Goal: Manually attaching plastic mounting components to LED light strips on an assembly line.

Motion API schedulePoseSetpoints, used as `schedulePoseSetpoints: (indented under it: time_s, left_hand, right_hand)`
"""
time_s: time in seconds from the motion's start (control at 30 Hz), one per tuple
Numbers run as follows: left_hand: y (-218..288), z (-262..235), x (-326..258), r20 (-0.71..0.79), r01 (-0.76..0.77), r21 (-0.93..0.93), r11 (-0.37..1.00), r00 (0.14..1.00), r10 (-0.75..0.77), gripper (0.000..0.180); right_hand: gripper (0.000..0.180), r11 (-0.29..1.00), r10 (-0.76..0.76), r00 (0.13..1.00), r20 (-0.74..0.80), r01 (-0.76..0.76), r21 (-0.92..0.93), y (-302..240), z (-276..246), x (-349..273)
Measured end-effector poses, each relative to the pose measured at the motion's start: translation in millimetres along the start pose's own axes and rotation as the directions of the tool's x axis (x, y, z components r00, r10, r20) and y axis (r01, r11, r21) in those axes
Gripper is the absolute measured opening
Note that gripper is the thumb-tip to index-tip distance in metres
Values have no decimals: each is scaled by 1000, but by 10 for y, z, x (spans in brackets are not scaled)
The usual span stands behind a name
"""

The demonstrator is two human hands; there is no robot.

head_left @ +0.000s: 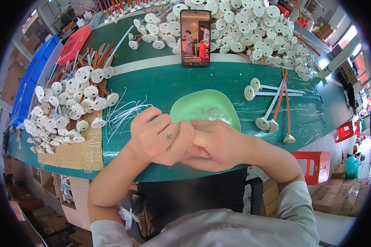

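Note:
My left hand (156, 138) and my right hand (218, 144) are pressed together over the table's near edge, fingers curled and closed. Their fingers meet in the middle, and whatever they may hold is hidden there. Just beyond them stands a light green plastic bowl (202, 101) with small clear or pale bits inside, its near side covered by my hands. Left of the bowl lies a loose bundle of thin white strips (125, 117). To its right are several parts with round white heads (261, 123) and long orange or metal strips.
A phone (195, 39) showing a video stands upright beyond the bowl. Heaps of white-headed parts (243, 29) fill the far side, with more (70, 105) on cardboard (84, 154) at left. Blue (35, 78) and red (73, 43) trays border the left. A black chair (193, 195) sits below.

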State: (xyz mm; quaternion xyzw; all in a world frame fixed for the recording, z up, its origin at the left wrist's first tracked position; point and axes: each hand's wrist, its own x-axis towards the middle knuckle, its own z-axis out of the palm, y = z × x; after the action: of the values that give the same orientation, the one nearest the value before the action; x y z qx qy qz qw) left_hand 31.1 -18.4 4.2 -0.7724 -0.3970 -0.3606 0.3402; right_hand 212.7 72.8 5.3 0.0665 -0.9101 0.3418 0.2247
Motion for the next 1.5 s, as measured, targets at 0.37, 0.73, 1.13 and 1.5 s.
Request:
schedulePoseSetpoints:
  time_s: [0.37,0.73,1.13,1.5]
  left_hand:
    - [5,17,-17,25,-21,-34,999,999,22,52]
    - [-2,24,-16,40,-23,-29,999,999,24,54]
    - [-81,-39,83,142,385,-335,860,923,-358,33]
    - [123,-144,209,717,891,-445,92,416,-559,41]
  right_hand:
    - [33,996,-38,999,26,40,-84,15,-47,2]
    - [33,993,-40,999,7,40,-114,18,-44,16]
    - [36,749,-284,938,-196,90,-656,72,-188,44]
    - [37,600,-218,958,-186,-19,-800,121,-21,-2]
